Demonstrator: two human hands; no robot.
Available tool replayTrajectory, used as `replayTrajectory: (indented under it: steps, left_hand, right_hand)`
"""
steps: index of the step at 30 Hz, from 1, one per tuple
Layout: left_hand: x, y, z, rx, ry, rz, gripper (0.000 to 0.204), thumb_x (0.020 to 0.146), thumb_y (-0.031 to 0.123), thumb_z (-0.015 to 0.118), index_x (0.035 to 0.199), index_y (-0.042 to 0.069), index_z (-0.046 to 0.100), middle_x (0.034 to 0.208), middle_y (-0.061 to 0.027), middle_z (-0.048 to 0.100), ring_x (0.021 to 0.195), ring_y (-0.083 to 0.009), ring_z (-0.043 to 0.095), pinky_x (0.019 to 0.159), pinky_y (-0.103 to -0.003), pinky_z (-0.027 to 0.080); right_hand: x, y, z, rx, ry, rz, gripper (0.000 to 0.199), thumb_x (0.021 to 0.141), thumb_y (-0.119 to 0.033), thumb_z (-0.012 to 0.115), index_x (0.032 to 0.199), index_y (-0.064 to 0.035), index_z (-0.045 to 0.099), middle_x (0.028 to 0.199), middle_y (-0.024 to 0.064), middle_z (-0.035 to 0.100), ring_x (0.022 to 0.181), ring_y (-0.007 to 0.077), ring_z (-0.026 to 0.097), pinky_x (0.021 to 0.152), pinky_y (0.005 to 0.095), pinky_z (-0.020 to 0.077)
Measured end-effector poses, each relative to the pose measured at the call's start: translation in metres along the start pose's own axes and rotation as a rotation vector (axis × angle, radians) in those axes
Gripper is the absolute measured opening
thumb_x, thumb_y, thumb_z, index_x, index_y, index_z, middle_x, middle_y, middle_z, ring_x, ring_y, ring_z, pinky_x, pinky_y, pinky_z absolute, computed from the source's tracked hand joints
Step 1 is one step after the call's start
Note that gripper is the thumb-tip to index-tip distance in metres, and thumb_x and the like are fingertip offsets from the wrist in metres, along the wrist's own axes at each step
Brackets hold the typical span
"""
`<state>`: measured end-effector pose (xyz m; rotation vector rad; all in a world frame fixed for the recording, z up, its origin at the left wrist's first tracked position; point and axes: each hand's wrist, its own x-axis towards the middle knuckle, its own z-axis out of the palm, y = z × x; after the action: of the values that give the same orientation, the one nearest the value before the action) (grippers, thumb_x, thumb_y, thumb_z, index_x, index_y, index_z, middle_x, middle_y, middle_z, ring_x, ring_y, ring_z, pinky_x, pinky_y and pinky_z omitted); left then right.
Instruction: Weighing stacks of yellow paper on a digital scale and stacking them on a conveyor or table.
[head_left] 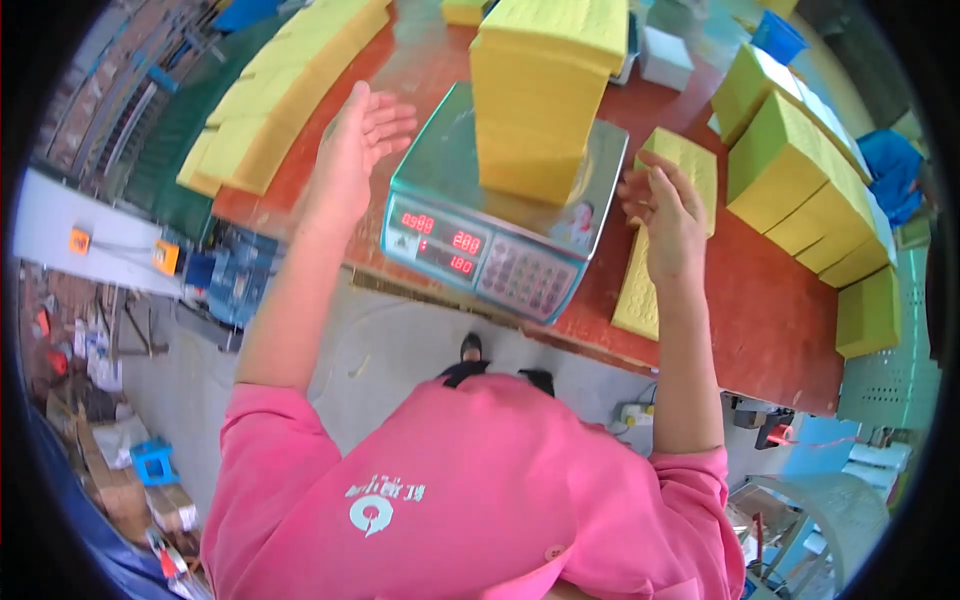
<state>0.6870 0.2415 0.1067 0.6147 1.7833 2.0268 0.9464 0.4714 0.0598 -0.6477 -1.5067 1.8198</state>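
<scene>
A tall stack of yellow paper (535, 110) stands upright on the pan of a digital scale (430, 150). Red digits glow on the scale's display, beside its keypad. My left hand (358, 150) is raised at the pan's left side, fingers stretched out and apart, with nothing in it. On the other side my right hand (665, 210) hovers by the pan's right edge, its fingers loosely bent and apart, holding nothing. Neither hand visibly touches the stack. Beneath and beside my right hand lie flat yellow paper bundles (692, 165), partly hidden by the hand and forearm.
The scale sits on a red table (765, 325) whose front edge is near my body. A long row of yellow paper stacks (285, 95) runs along the left, and more yellow stacks (785, 170) line the right. Behind the scale are a white box (666, 60) and a blue bin (779, 38).
</scene>
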Motion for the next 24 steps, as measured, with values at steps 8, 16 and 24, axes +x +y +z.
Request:
replayTrajectory:
  steps: [8, 16, 24]
  left_hand:
    - [0.121, 0.042, 0.092, -0.075, -0.336, -0.256, 0.085, 0.091, 0.068, 0.046, 0.138, -0.003, 0.046, 0.135, -0.0189, 0.055, 0.127, -0.0271, 0.051, 0.106, -0.041, 0.039]
    - [0.107, 0.051, 0.128, -0.312, -0.524, -0.388, 0.067, 0.094, 0.06, 0.049, 0.133, 0.005, 0.054, 0.129, -0.0132, 0.061, 0.116, -0.0231, 0.06, 0.098, -0.037, 0.048]
    - [0.122, 0.037, 0.102, -0.274, -0.504, -0.409, 0.072, 0.095, 0.061, 0.045, 0.136, 0.003, 0.051, 0.132, -0.0126, 0.059, 0.121, -0.0249, 0.056, 0.103, -0.04, 0.043]
  right_hand:
    - [0.121, -0.026, 0.065, 0.316, 0.221, -0.095, 0.068, 0.1, -0.051, 0.045, 0.149, -0.0047, 0.036, 0.157, 0.0116, 0.031, 0.145, 0.0258, 0.028, 0.113, 0.0423, 0.0233]
    - [0.134, -0.021, 0.103, 0.118, 0.119, -0.353, 0.068, 0.103, -0.05, 0.036, 0.146, 0.0031, 0.036, 0.146, 0.0189, 0.045, 0.136, 0.0269, 0.04, 0.112, 0.0335, 0.0285]
    - [0.103, -0.034, 0.078, 0.143, 0.27, -0.26, 0.07, 0.099, -0.051, 0.044, 0.149, -0.0029, 0.035, 0.154, 0.0122, 0.037, 0.141, 0.0234, 0.036, 0.111, 0.0381, 0.0285]
